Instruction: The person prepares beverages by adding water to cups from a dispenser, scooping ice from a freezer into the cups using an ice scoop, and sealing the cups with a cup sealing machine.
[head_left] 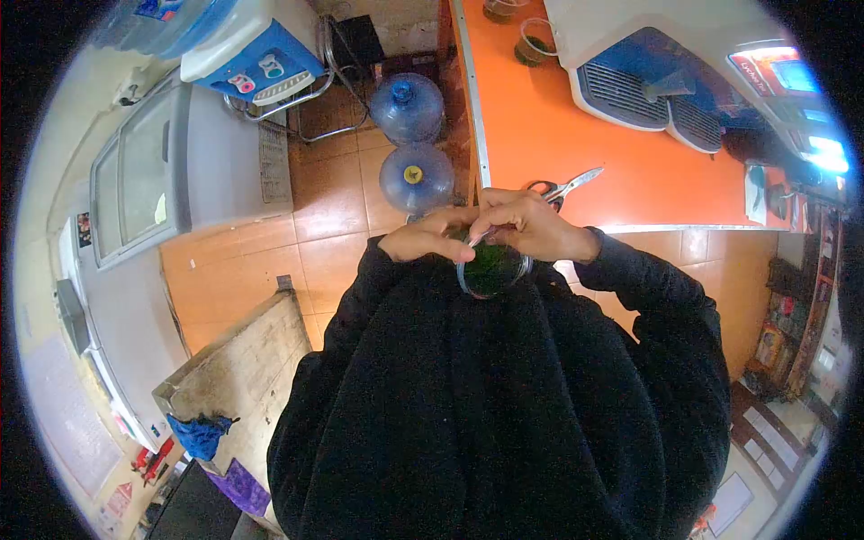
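Observation:
A round clear container (491,273) with dark green contents is close against my dark clothing, just below both hands. My right hand (531,225) is over its upper rim, fingers pinched on something small and pale that I cannot make out. From the left, my left hand (430,238) reaches the same spot, its fingers bent together at the container's rim and the small pale thing. What exactly the left fingers grip is hidden. Scissors (571,187) with dark handles lie on the orange counter, right behind my right hand.
The orange counter (531,117) has a metal edge and holds a drip-tray machine (621,90) and a cup with green contents (536,43). Two large water bottles (416,180) stand on the tiled floor. A chest freezer (225,153) and a low wall (256,351) are at the left.

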Demonstrator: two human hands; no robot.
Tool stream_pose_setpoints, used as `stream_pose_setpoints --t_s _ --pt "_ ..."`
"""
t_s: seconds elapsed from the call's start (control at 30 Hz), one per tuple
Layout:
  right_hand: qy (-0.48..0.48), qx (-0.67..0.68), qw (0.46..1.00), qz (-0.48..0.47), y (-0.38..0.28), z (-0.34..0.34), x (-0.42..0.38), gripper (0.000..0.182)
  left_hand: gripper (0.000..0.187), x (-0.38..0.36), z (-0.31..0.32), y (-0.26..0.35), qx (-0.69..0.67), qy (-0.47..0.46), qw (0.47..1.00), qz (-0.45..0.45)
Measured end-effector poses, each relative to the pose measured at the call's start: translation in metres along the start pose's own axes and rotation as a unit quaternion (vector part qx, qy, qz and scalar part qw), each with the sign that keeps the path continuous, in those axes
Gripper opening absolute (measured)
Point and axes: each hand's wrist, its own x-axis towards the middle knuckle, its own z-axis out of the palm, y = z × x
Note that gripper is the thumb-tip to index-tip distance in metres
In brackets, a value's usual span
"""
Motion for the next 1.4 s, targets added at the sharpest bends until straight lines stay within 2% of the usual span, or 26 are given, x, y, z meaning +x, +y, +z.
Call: stream_pose_setpoints --t_s 0.1,0.23,0.3,0.33,0.4,0.43,0.5,0.53,0.6,0.73,0.83,0.9,0.93,1.0,1.03,1.13,1.17,1.23,1.27,1.3,1.37,1.4 --pt "-0.01 0.023 0.999 0.027 0.001 0.0 0.0 0.022 0.052 -0.001 -0.004 0.003 0.046 -0.024 0.999 -0.006" --pt "-0.002 0.053 0.998 0.025 0.0 0.0 -0.002 0.024 0.043 -0.003 0.0 -0.009 0.034 0.009 0.999 -0.011" --pt "0.005 0.07 0.997 0.032 -0.001 0.0 -0.004 0.022 0.037 -0.005 0.003 -0.012 -0.063 0.031 0.996 -0.052" --pt "0.005 0.072 0.997 0.033 0.0 0.001 -0.005 0.022 0.037 -0.004 0.003 -0.008 -0.064 0.031 0.996 -0.053" --pt "0.006 0.067 0.997 0.031 0.002 0.003 -0.004 0.02 0.031 -0.001 0.0 0.005 0.046 -0.03 0.998 0.0" --pt "0.005 0.068 0.997 0.03 0.0 0.002 -0.003 0.02 0.031 0.0 -0.002 0.006 0.047 -0.029 0.998 0.0" --pt "-0.012 0.047 0.998 0.036 -0.005 0.0 0.0 0.018 0.028 -0.001 -0.004 0.007 0.117 -0.033 0.991 -0.059" --pt "-0.013 0.048 0.998 0.034 -0.004 0.0 0.001 0.018 0.028 0.0 -0.002 0.005 0.117 -0.031 0.991 -0.059" --pt "-0.006 0.032 0.999 0.018 0.001 0.0 0.003 0.018 0.027 0.004 0.004 -0.001 0.133 0.039 0.99 0.04" --pt "-0.002 0.054 0.998 0.02 0.001 -0.005 0.003 0.018 0.028 0.007 0.006 -0.009 0.139 0.094 0.986 0.024" --pt "0.022 0.107 0.994 0.013 0.006 -0.01 0.004 0.018 0.036 0.006 0.003 -0.014 0.077 0.1 0.992 0.001" --pt "0.014 0.11 0.993 0.039 0.004 -0.018 0.002 0.016 0.057 0.001 0.002 -0.02 0.027 0.031 0.999 0.029" --pt "0.019 0.11 0.993 0.041 0.004 -0.022 0.002 0.016 0.057 0.001 0.003 -0.021 0.027 0.026 0.999 0.027" --pt "0.021 0.137 0.99 0.031 0.001 -0.032 0.002 0.014 0.087 0.004 0.005 -0.022 0.073 -0.004 0.995 0.069" --pt "0.023 0.135 0.99 0.031 -0.002 -0.038 0.003 0.014 0.087 0.007 0.004 -0.021 0.074 -0.006 0.995 0.07" --pt "0.045 0.181 0.975 0.118 -0.01 -0.064 0.002 0.011 0.094 0.015 -0.001 -0.015 0.026 0.029 0.999 0.036" --pt "0.05 0.176 0.976 0.115 -0.002 -0.072 0.003 0.011 0.093 0.016 -0.005 -0.015 0.007 0.056 0.998 0.022" --pt "0.131 0.192 0.97 0.064 0.016 -0.089 0.005 0.009 0.092 0.021 -0.017 -0.017 -0.008 0.078 0.997 0.012" --pt "0.158 0.169 0.962 0.145 0.015 -0.101 0.002 0.011 0.091 0.025 -0.029 -0.022 0.037 0.093 0.995 0.021" --pt "0.164 0.164 0.962 0.142 0.022 -0.111 0.002 0.011 0.091 0.028 -0.04 -0.028 0.081 0.109 0.99 0.03" --pt "0.237 0.145 0.943 0.184 0.051 -0.128 0.005 0.012 0.089 0.03 -0.059 -0.044 0.105 0.136 0.984 0.039" --pt "0.28 0.153 0.924 0.212 0.068 -0.134 0.006 0.011 0.088 0.032 -0.068 -0.051 0.113 0.183 0.976 0.042"
